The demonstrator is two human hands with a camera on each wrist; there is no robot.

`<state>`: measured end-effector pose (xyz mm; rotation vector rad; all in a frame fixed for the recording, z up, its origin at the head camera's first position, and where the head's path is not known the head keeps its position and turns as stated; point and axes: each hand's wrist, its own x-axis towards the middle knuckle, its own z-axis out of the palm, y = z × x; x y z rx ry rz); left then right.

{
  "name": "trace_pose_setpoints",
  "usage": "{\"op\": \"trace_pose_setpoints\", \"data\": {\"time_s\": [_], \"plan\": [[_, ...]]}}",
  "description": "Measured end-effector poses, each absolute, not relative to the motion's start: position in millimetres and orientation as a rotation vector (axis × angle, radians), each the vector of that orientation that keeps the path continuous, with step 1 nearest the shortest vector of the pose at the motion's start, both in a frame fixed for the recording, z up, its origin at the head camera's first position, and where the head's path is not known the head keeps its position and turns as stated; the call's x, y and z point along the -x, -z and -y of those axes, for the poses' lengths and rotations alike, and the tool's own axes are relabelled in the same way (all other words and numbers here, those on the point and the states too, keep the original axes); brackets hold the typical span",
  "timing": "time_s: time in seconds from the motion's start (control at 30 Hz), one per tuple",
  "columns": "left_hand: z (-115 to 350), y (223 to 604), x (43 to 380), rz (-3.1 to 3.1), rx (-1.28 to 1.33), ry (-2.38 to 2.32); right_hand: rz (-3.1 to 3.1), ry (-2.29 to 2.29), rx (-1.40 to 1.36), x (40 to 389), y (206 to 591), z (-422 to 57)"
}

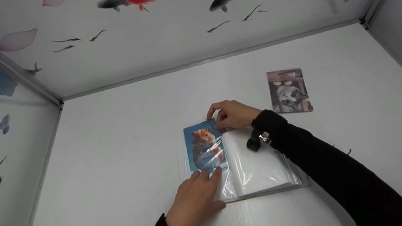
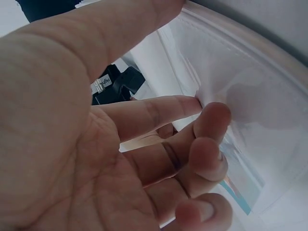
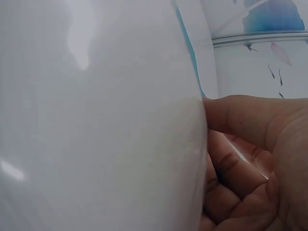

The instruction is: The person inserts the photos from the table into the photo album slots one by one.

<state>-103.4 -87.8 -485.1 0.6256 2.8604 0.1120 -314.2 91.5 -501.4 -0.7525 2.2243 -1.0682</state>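
A photo card of an orange-and-white hamster on blue [image 1: 205,147] lies partly inside a clear pocket on the left page of an open photo album [image 1: 260,171]. At the card's upper right corner, my right hand [image 1: 235,113] pinches it between thumb and fingers. My left hand [image 1: 195,199] rests its fingertips on the pocket by the card's lower edge, fingers loosely bent. In the left wrist view the clear pocket [image 2: 269,101] shows beneath those fingers. A white album page [image 3: 110,120] hides most of the card in the right wrist view, leaving a thin blue edge.
Right of the album's far side lies a cat picture card [image 1: 289,91], flat on the white table [image 1: 122,157]. White panels [image 1: 169,44] printed with fish and petals stand around the table at the back and sides.
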Motion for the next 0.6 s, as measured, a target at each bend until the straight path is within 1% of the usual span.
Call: {"op": "trace_pose_setpoints", "data": {"time_s": [0.27,0.6], "plan": [[87.1,485.3,104.4,-2.854,-0.632,-0.086,-2.220,1.066,0.737,313.4,502.8,-90.5],[86.2,485.5,105.3,-2.854,-0.626,-0.071,-2.193,1.077,0.798,313.1,502.9,-91.8]]}}
